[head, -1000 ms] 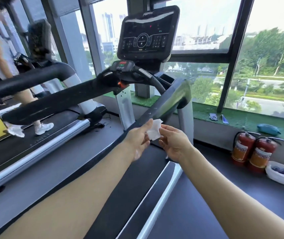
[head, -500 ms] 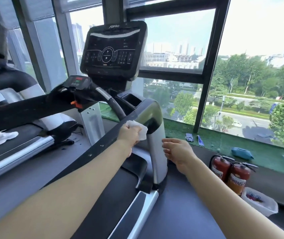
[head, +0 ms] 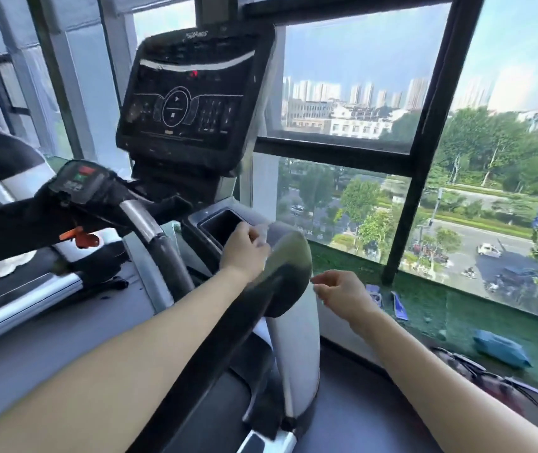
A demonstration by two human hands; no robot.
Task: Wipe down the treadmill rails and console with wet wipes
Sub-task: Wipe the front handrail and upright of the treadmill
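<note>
The left hand [head: 244,248] is pinching a thin white wet wipe [head: 262,238] against the top of the black padded treadmill rail [head: 280,273]. The right hand [head: 342,291] is hovering beside it, loosely curled, empty. Next probably comes wiping toward the dark glossy console [head: 189,106] above.

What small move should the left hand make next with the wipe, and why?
Probably slide the left hand, which holds the white wet wipe, back down along the black right handrail. The wipe sits at the rail's front top end beside the tray pocket, so the rail's length lies below it. The right hand hangs free.
</note>
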